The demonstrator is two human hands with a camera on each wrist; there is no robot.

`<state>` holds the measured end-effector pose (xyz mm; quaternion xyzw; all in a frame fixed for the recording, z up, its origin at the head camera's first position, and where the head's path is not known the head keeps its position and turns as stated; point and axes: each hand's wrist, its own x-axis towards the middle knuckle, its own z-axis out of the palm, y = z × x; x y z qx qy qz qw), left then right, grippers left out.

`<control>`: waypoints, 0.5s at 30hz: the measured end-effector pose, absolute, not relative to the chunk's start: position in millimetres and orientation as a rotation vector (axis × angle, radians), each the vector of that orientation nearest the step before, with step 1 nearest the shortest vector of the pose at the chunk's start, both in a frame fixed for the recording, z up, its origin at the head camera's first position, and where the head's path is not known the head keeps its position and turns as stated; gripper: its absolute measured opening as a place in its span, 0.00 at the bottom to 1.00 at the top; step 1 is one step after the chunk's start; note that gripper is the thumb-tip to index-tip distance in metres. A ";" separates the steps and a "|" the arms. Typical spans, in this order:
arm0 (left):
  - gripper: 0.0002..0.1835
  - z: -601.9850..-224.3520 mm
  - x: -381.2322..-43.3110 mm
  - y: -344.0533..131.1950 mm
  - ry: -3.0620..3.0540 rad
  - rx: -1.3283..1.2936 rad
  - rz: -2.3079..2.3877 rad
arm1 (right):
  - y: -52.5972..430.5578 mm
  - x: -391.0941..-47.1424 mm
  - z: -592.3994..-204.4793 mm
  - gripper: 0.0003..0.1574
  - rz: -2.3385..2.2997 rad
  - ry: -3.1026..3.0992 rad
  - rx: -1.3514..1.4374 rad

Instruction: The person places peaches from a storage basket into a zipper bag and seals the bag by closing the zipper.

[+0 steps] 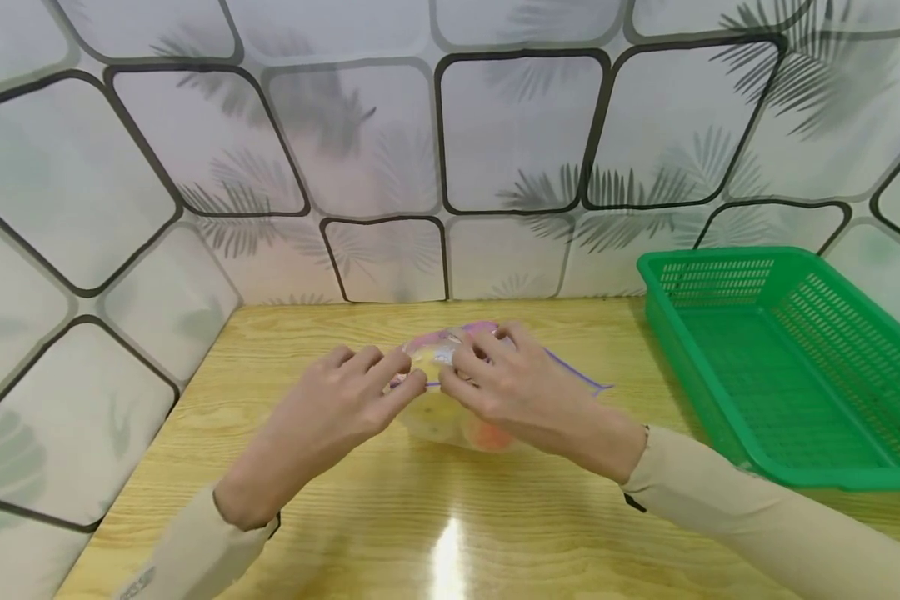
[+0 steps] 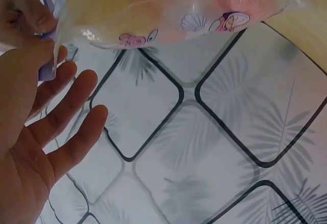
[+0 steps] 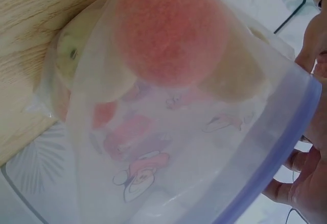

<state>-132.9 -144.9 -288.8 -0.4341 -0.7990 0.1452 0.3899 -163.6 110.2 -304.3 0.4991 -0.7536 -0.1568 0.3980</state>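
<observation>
A clear zip bag (image 1: 431, 421) with a purple zip strip (image 3: 286, 132) and printed cartoon shells stands on the table in front of me. Inside it are a pinkish-red round fruit (image 3: 168, 30) and pale yellow fruit (image 3: 69, 55), blurred by the plastic. My left hand (image 1: 337, 404) pinches the strip near the bag's left end between thumb and index finger; its other fingers are spread in the left wrist view. Close beside it, my right hand (image 1: 517, 383) pinches the same top edge. The strip's right end sticks out past the right hand.
A green plastic basket (image 1: 701, 387) with slotted walls stands on the table at the right. The wood-grain table (image 1: 270, 358) meets a patterned wall covering (image 1: 390, 167) at the back and left.
</observation>
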 end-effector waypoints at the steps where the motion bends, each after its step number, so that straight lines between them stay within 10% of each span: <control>1: 0.18 -290.6 -132.9 -144.2 -2.026 -1.107 0.365 | 109.6 -163.6 -305.0 0.08 -0.395 -1.910 1.266; 15: 0.21 -306.9 -135.5 -150.1 -1.934 -1.110 0.241 | 108.9 -161.7 -310.3 0.07 -0.328 -1.933 1.251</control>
